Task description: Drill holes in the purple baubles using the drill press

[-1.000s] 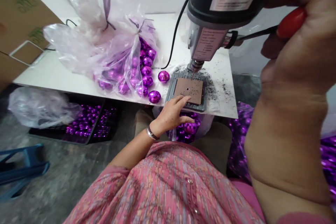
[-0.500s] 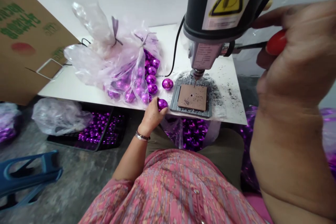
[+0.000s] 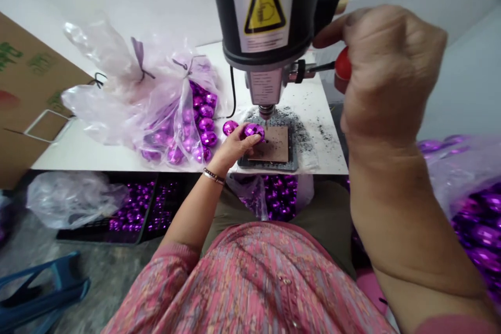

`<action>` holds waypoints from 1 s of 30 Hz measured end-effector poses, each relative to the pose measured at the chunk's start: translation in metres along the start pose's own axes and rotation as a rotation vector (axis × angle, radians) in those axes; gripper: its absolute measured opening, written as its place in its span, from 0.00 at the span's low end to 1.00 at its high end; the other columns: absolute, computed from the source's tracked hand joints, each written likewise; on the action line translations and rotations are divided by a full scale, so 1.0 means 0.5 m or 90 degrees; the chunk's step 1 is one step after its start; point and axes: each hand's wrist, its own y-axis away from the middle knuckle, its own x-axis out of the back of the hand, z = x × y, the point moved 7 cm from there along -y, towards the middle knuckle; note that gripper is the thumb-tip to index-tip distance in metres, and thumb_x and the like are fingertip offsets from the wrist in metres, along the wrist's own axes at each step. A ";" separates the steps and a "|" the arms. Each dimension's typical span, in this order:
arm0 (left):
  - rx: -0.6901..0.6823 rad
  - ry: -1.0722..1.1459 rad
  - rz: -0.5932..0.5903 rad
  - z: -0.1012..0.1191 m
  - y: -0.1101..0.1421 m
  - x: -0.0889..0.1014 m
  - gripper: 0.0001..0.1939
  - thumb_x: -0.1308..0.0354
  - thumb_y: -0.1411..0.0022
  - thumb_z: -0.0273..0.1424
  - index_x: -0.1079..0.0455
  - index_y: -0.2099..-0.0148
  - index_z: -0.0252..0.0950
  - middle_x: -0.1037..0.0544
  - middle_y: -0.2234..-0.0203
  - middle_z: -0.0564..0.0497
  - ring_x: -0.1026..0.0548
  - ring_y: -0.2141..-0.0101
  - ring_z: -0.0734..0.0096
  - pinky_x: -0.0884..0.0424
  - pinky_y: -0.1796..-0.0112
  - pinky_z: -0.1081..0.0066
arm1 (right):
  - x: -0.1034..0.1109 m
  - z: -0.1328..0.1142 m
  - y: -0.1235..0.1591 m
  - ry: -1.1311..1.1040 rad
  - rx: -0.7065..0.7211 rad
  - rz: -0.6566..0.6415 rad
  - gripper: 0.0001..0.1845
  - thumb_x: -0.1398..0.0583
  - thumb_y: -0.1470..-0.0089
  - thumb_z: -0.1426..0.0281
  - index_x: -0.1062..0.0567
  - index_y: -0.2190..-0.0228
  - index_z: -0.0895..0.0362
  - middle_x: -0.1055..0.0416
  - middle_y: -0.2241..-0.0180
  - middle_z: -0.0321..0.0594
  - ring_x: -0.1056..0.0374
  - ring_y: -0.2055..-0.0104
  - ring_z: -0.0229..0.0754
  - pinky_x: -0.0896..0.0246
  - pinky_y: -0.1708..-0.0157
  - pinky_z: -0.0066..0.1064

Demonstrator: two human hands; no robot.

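Note:
My left hand (image 3: pixel 237 146) pinches a shiny purple mirror ball (image 3: pixel 254 131) over the left part of the brown board (image 3: pixel 276 148) on the drill press base (image 3: pixel 295 163). Just above and to the right of the ball is the drill bit (image 3: pixel 266 124), below its chuck (image 3: pixel 266 110). My right hand (image 3: pixel 387 68) is wrapped round the red knob (image 3: pixel 343 65) of the drill press lever, beside the black motor housing (image 3: pixel 223 21). A second purple ball (image 3: pixel 230 127) lies on the table, left of the held one.
Clear bags (image 3: pixel 164 109) of purple balls crowd the table's left half. Dark shavings (image 3: pixel 301 128) are scattered round the base. A cardboard box (image 3: pixel 35 94) stands at left. Black crates (image 3: pixel 133 235) with purple balls, a blue stool (image 3: pixel 43 292) and another filled bag (image 3: pixel 477 219) surround me below.
My left hand has carried the ball from the table's front edge up and right, over the board. My right hand stays on the lever knob. The view has shifted right.

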 end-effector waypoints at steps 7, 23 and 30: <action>-0.024 -0.158 0.009 -0.011 -0.029 -0.012 0.30 0.32 0.39 0.41 0.30 0.37 0.39 0.22 0.67 0.53 0.29 0.76 0.76 0.30 0.70 0.73 | -0.003 -0.013 0.002 0.017 0.021 -0.027 0.22 0.51 0.33 0.70 0.26 0.74 0.66 0.44 0.80 0.31 0.47 0.75 0.19 0.46 0.65 0.19; -0.210 -0.445 0.080 0.020 -0.028 -0.060 0.35 0.29 0.45 0.28 0.32 0.35 0.36 0.25 0.40 0.40 0.29 0.39 0.52 0.35 0.35 0.54 | -0.006 -0.024 0.014 0.034 0.040 -0.047 0.32 0.54 0.30 0.55 0.31 0.76 0.66 0.41 0.78 0.30 0.47 0.74 0.17 0.46 0.64 0.19; -0.226 -0.456 0.036 0.000 -0.023 -0.069 0.38 0.33 0.37 0.40 0.39 0.30 0.36 0.29 0.36 0.36 0.32 0.35 0.45 0.36 0.34 0.49 | -0.005 -0.021 0.016 0.051 0.062 -0.062 0.35 0.53 0.33 0.47 0.30 0.75 0.63 0.42 0.78 0.32 0.45 0.73 0.19 0.46 0.63 0.22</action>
